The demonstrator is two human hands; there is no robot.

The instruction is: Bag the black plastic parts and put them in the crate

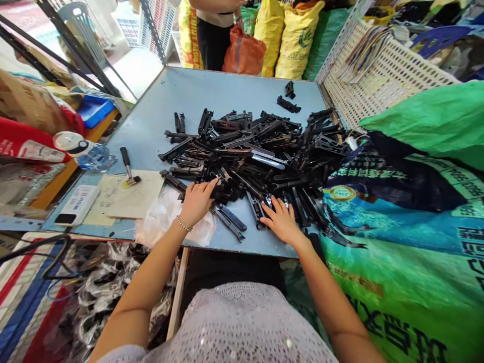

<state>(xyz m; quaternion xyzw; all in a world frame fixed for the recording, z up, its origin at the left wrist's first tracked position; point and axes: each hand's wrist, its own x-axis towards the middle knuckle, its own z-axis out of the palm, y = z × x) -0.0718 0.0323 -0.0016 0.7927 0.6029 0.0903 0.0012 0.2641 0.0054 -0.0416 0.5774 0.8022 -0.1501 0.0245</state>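
A wide heap of black plastic parts (pixel 260 146) covers the middle of the blue table (pixel 151 108). My left hand (pixel 197 202) rests at the heap's near left edge, fingers spread over some parts, beside a crumpled clear plastic bag (pixel 153 222). Two slim black pieces (pixel 230 222) lie between my hands at the front. At the near right of the heap, my right hand (pixel 280 218) touches the parts with its fingers apart. Neither hand is seen gripping a part. Two loose black parts (pixel 288 104) lie behind the heap.
Left on the table are a brush-like tool (pixel 126 160), cardboard (pixel 132 196), a white box (pixel 80 201) and a plastic bottle (pixel 93 154). A green-blue sack (pixel 397 252) and white basket (pixel 389 75) border the right. A person (pixel 215 35) stands behind the table near sacks.
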